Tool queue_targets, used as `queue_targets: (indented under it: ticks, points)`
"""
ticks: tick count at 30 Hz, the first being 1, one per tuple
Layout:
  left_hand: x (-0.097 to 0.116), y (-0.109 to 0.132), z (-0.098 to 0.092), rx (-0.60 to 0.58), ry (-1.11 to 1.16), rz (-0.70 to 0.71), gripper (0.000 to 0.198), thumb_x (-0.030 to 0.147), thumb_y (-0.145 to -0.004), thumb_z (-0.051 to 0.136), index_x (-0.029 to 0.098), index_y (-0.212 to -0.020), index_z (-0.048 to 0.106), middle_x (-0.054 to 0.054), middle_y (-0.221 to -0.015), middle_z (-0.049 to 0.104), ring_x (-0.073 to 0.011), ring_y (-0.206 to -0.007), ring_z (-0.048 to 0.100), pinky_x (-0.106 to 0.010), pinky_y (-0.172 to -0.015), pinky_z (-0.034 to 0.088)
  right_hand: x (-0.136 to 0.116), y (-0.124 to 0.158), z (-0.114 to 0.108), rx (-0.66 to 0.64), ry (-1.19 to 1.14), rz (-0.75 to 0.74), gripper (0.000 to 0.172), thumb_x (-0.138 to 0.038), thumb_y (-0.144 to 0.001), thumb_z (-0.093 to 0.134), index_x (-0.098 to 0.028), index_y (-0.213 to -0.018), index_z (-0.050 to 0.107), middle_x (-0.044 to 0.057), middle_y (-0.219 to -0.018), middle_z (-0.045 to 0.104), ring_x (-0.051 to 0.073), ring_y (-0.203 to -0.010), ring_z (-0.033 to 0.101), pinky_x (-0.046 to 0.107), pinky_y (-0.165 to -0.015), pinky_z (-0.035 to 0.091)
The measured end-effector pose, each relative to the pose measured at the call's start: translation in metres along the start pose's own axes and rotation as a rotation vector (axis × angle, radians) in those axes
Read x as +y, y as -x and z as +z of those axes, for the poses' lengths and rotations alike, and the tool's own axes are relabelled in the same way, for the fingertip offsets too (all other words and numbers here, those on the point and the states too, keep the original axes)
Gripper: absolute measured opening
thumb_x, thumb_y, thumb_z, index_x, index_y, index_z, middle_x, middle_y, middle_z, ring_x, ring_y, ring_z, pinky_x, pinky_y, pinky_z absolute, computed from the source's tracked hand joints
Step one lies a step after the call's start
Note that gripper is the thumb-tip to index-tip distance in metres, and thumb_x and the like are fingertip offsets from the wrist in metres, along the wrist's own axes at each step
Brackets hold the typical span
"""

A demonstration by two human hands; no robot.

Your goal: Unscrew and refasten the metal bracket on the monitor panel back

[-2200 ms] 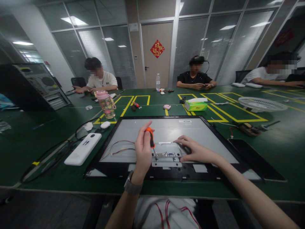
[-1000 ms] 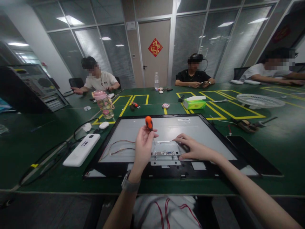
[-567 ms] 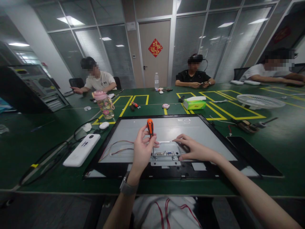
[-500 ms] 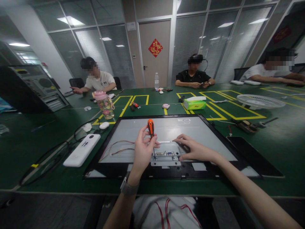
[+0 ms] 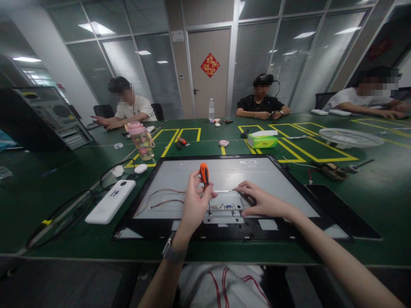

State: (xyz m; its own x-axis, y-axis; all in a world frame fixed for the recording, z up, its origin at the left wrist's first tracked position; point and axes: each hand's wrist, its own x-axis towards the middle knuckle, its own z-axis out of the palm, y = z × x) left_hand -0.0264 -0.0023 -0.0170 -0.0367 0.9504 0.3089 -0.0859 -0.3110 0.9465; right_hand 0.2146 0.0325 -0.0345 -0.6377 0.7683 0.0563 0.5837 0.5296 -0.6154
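One dark computer case (image 5: 41, 115) far left on green table (image 5: 96, 250). Next, black cables (image 5: 93, 194), then white device (image 5: 111, 201) marked in black, just left of the panel; pink-lidded bottle (image 5: 141, 143) behind it. Grey panel (image 5: 272, 175) with black frame lies flat, centre. Loose thin wires (image 5: 165, 201) on its left part. Left hand (image 5: 195, 203), watch (image 5: 174, 254) on wrist, grasps screwdriver (image 5: 204, 173): orange-and-black handle up, shaft down to left end of metal bracket (image 5: 223, 220) on panel's near part; tip contact too small to confirm. Bracket has ports, one blue port (image 5: 229, 207). Right hand (image 5: 265, 203) at bracket's right end, fingers extended, thumb on near side; can't tell if gripping or only resting. Green tissue pack (image 5: 263, 141) beyond panel. Black flat slab (image 5: 343, 211) along panel's right side, dark tool (image 5: 334, 170) behind it, white round mesh object (image 5: 351, 137) farther back.
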Motion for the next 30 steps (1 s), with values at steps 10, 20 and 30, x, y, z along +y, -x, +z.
queue_targets:
  ticks: [10,20,30]
  points:
    - [0.003,0.007,-0.004,-0.25,-0.03,0.138,0.051,0.021,-0.093,0.051,0.026,-0.141,0.032,-0.004,-0.099,0.063,-0.0182,-0.091,0.068,-0.041,-0.093,0.049,-0.001,0.001,0.0,0.012,-0.004,-0.006,0.072,-0.052,-0.073,0.073,-0.024,-0.136,0.051,0.008,-0.12,0.048,0.027,-0.108,0.051,0.037,-0.092,0.045]
    - [0.011,0.006,-0.001,-0.026,0.108,0.183,0.038,0.02,-0.089,0.056,0.028,-0.123,0.04,0.001,-0.096,0.055,-0.0092,-0.069,0.065,-0.031,-0.077,0.053,-0.006,0.001,-0.002,-0.005,-0.01,0.008,0.072,-0.051,-0.073,0.073,-0.026,-0.136,0.05,0.008,-0.122,0.047,0.028,-0.11,0.05,0.038,-0.094,0.045]
    - [0.005,-0.001,0.0,0.146,0.288,0.289,0.036,0.026,-0.092,0.055,0.034,-0.123,0.039,0.003,-0.087,0.048,-0.0065,-0.06,0.046,-0.022,-0.061,0.043,-0.002,0.001,-0.001,0.003,-0.007,0.011,0.07,-0.052,-0.073,0.073,-0.022,-0.133,0.052,0.009,-0.123,0.047,0.028,-0.112,0.049,0.038,-0.096,0.043]
